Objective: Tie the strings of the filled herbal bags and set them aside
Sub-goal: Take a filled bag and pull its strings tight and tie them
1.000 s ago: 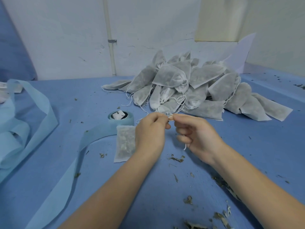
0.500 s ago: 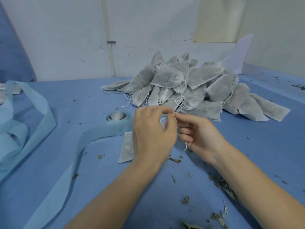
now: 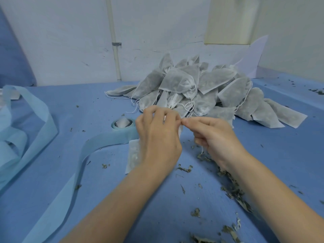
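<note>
A filled white herbal bag (image 3: 134,156) lies on the blue table, mostly hidden under my left hand (image 3: 158,137). Both hands meet fingertip to fingertip above its neck. My left hand pinches the bag's white string at the top. My right hand (image 3: 213,137) pinches the other end of the string, and a short tail of string (image 3: 202,150) hangs below its curled fingers. A big pile of tied herbal bags (image 3: 201,90) sits just behind the hands, against the wall.
A light blue fabric strip (image 3: 98,144) runs from a small roll (image 3: 122,124) toward the front left. More loops of blue strip (image 3: 22,123) lie at the far left. Dried herb scraps (image 3: 231,186) litter the table under my right forearm.
My left hand has turned over the bag's neck and now covers more of the bag. The right hand stayed at the string, shifting slightly right.
</note>
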Demonstrator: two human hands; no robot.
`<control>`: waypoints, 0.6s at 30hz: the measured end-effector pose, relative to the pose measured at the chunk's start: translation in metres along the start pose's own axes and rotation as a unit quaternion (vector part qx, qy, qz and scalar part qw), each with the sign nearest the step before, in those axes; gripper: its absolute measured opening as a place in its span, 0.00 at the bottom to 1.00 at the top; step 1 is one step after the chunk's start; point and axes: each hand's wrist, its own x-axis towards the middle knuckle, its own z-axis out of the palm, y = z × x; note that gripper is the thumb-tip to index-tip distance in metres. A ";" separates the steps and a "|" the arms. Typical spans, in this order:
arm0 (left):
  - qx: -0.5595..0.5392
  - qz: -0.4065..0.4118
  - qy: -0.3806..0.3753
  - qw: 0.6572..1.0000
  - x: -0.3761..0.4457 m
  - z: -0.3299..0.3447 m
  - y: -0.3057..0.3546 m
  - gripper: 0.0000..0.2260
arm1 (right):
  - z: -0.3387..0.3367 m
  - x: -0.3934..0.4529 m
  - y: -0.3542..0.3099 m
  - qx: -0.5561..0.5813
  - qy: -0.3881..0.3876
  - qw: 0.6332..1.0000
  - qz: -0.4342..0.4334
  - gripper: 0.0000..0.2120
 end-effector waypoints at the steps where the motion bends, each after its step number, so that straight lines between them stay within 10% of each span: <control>1: -0.034 -0.056 -0.028 0.997 0.000 0.001 0.003 0.05 | -0.001 0.000 -0.001 -0.011 0.005 1.000 -0.006 0.08; 10: -0.351 -0.301 -0.183 0.868 0.015 -0.001 0.004 0.07 | 0.003 0.002 0.005 0.007 0.011 0.998 -0.060 0.06; 18: -0.326 -0.315 -0.161 0.877 0.016 0.002 -0.001 0.08 | 0.016 0.001 0.008 0.046 0.004 0.998 -0.032 0.07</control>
